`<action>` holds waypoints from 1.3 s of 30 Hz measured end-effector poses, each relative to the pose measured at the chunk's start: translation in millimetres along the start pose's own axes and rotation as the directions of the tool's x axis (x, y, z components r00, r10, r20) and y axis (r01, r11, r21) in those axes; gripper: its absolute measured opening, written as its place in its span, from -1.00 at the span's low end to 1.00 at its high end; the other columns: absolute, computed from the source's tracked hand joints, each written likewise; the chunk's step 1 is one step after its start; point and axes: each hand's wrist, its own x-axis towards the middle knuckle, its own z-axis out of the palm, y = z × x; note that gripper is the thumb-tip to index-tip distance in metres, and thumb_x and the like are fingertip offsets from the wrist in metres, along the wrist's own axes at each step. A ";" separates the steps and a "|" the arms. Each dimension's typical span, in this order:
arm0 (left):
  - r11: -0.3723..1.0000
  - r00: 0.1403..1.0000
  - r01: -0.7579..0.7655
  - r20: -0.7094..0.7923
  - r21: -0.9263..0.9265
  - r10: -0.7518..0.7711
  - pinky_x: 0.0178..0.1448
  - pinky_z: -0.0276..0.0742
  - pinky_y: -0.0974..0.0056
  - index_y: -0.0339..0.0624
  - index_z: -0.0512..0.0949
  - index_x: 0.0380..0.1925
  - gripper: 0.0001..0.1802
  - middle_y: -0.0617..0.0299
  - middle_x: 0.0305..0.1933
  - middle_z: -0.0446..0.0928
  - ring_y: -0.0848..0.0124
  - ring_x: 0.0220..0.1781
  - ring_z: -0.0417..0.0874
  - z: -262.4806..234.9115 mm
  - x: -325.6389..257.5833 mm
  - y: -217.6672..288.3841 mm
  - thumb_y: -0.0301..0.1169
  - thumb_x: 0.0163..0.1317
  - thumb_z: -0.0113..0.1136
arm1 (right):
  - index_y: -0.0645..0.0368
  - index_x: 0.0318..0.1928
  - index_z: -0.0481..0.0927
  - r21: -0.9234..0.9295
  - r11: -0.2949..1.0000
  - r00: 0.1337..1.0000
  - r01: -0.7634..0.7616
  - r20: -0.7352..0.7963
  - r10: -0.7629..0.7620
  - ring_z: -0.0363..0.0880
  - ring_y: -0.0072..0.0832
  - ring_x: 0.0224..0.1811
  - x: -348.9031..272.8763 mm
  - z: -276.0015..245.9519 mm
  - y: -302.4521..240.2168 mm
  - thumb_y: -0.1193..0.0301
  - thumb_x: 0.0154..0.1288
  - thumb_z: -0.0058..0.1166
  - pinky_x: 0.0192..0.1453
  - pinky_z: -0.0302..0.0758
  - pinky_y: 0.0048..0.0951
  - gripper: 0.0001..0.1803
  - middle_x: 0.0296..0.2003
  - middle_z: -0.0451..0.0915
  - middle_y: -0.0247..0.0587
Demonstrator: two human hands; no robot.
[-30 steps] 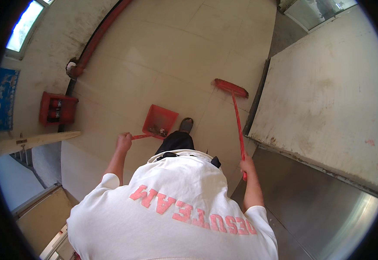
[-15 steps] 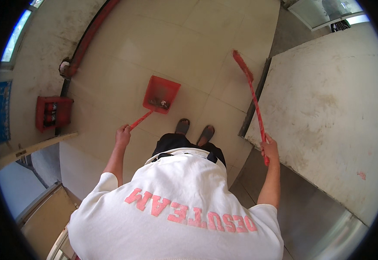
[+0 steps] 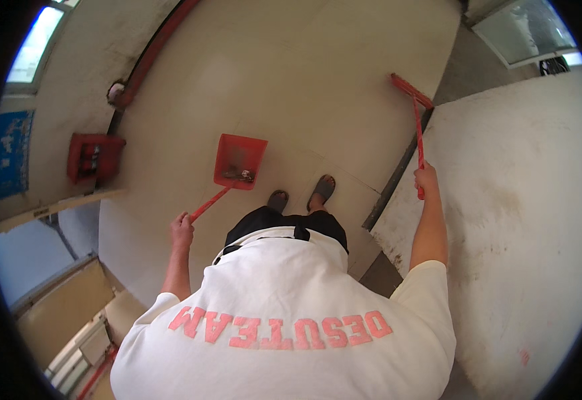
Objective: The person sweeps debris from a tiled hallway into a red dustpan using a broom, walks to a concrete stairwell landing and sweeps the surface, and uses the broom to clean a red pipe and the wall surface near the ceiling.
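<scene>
My left hand (image 3: pixel 182 230) is closed around the handle of a red dustpan (image 3: pixel 241 157). Some dark and pale debris (image 3: pixel 240 175) lies in the pan, close to where the handle joins it. The dustpan is ahead of my feet, to their left. My right arm stretches forward, and my right hand (image 3: pixel 426 179) grips the red handle of a broom (image 3: pixel 412 91). The broom's long red head is at the floor beside the corner of the wall on the right.
A pale tiled floor (image 3: pixel 291 73) spreads ahead. Along the right runs a stained white wall (image 3: pixel 504 173) with a dark base strip (image 3: pixel 398 180). A red box (image 3: pixel 95 158) with red cylinders stands by the left wall, near a blue poster (image 3: pixel 11 155). A glass-paned door (image 3: pixel 524 30) is far right.
My right hand has reached forward, taking the broom head farther out toward the wall corner and turning it. My right foot has stepped ahead. The left hand still holds the dustpan.
</scene>
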 end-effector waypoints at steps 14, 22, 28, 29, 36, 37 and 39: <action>0.937 0.934 0.328 -0.107 -0.118 -0.341 -0.66 0.23 0.36 -0.31 0.60 -0.07 -0.61 0.34 -0.69 0.38 0.54 -0.73 0.36 28.4 -3.4 -20.1 -0.26 0.27 0.02 | 0.12 0.44 0.20 -0.137 0.949 0.957 0.284 0.107 -0.271 0.56 -0.28 -0.59 -219.7 86.0 117.9 0.57 0.12 -0.09 -0.52 0.51 -0.31 -0.23 -0.32 0.59 0.00; 0.895 0.919 0.347 -0.086 -0.282 -0.384 -0.64 0.25 0.37 -0.28 0.61 -0.06 -0.63 0.32 -0.65 0.41 0.54 -0.70 0.38 31.9 -22.2 -58.0 -0.27 0.26 0.03 | 0.03 0.42 0.25 -0.278 0.951 0.965 0.134 0.253 -0.062 0.45 -0.39 -0.72 -132.2 44.7 -39.2 0.56 0.09 -0.04 -0.65 0.46 -0.33 -0.22 -0.58 0.47 -0.15; 0.882 0.906 0.322 -0.159 -0.345 -0.393 -0.59 0.32 0.38 -0.34 0.55 0.06 -0.56 0.28 -0.55 0.48 0.54 -0.64 0.44 11.9 -67.8 -64.6 -0.28 0.27 0.05 | 0.08 0.36 0.28 -0.335 0.842 0.884 0.422 0.359 -0.300 0.52 -0.33 -0.65 27.7 122.0 -148.2 0.52 0.15 -0.10 -0.57 0.52 -0.29 -0.32 -0.55 0.50 -0.12; 0.881 0.902 0.320 -0.171 -0.349 -0.396 -0.58 0.34 0.38 -0.35 0.54 0.08 -0.55 0.27 -0.54 0.49 0.53 -0.62 0.45 9.8 -75.2 -64.5 -0.28 0.27 0.05 | 0.08 0.37 0.27 -0.335 0.848 0.883 0.410 0.379 -0.278 0.53 -0.34 -0.64 39.1 135.8 -166.4 0.52 0.14 -0.10 -0.56 0.52 -0.29 -0.31 -0.54 0.51 -0.11; 0.868 0.868 0.348 -0.230 -0.354 -0.441 -0.52 0.41 0.35 -0.36 0.53 0.09 -0.53 0.20 -0.49 0.55 0.48 -0.57 0.52 22.6 -101.3 -95.6 -0.27 0.28 0.03 | 0.08 0.43 0.17 -0.453 0.762 0.834 0.463 0.514 -0.201 0.61 -0.22 -0.54 -7.7 175.5 -139.9 0.50 0.11 -0.04 -0.46 0.56 -0.23 -0.21 -0.31 0.59 0.05; 0.879 0.880 0.351 -0.206 -0.324 -0.428 -0.46 0.46 0.31 -0.36 0.54 0.08 -0.53 0.15 -0.45 0.58 0.43 -0.53 0.57 21.9 -88.5 -92.8 -0.26 0.28 0.03 | 0.09 0.44 0.17 -0.509 0.528 0.733 0.680 0.489 -0.473 0.65 -0.15 -0.46 2.7 164.9 -67.0 0.51 0.11 -0.03 -0.40 0.60 -0.20 -0.21 -0.23 0.61 0.10; 0.893 0.866 0.363 -0.256 -0.266 -0.429 -0.30 0.53 0.25 -0.37 0.56 0.05 -0.53 0.04 -0.36 0.63 0.29 -0.39 0.65 27.2 -90.4 -125.2 -0.25 0.27 0.02 | -0.05 0.44 0.18 -0.559 0.736 0.853 0.381 0.520 -0.046 0.66 0.04 -0.18 -75.1 142.8 -53.7 0.55 0.11 -0.02 -0.07 0.57 -0.03 -0.19 -0.05 0.61 0.15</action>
